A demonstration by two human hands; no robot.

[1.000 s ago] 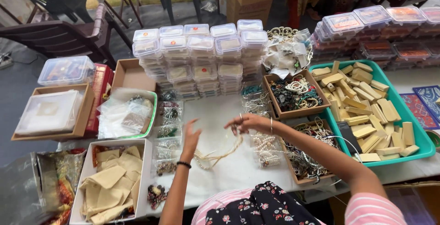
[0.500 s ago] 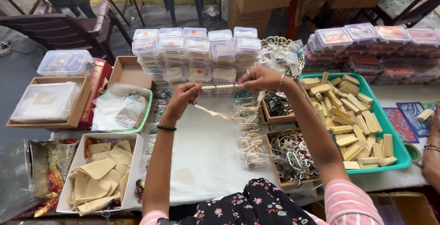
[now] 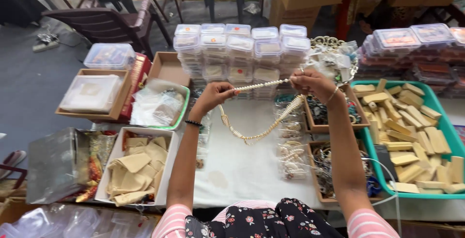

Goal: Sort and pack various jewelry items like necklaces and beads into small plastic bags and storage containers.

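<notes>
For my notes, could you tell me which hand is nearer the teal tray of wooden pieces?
Right. The right hand hovers just left of the teal tray; the left hand is farther left.

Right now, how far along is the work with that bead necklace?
Looks done: the white bead necklace is off the table, lifted above the white cloth. In hand: the left hand and right hand stretch one strand taut between them while the rest hangs in a loop below. Left: it sits in no bag or box yet; the stacked clear lidded boxes behind look closed.
</notes>
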